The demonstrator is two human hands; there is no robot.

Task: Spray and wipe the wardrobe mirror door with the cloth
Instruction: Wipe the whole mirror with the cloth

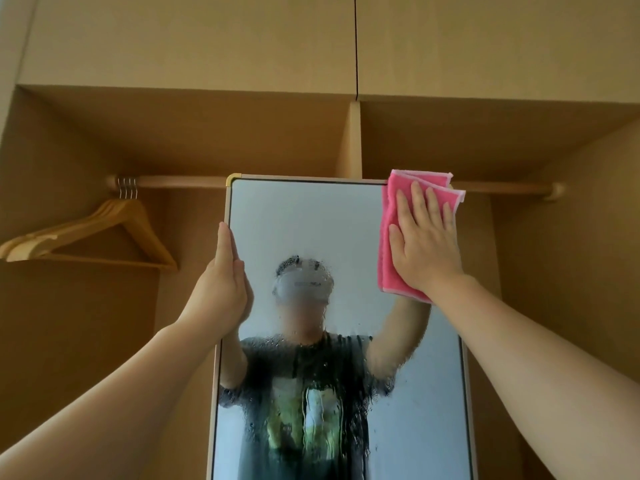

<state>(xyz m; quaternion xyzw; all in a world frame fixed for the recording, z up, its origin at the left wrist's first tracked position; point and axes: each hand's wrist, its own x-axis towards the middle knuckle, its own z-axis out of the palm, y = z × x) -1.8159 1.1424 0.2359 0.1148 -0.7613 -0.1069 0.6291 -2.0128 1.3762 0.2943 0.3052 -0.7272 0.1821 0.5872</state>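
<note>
Pressing a folded pink microfibre cloth [398,237] flat against the tall framed mirror door [304,223] at 1 o'clock, right hand [424,244] open, fingers spread. Left hand [225,282] open, flat along mirror's 9 o'clock edge, holding nothing. Droplets streak the lower glass. Wooden hangers [104,230] at 10 o'clock.

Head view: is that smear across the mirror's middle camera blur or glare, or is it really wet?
Head view: real spray droplets and runs on the mirror, not blur; the cloth, right hand, left hand and hangers are sharp. No glare; soft, even light. Wide-angle lens bows the rail.
</note>
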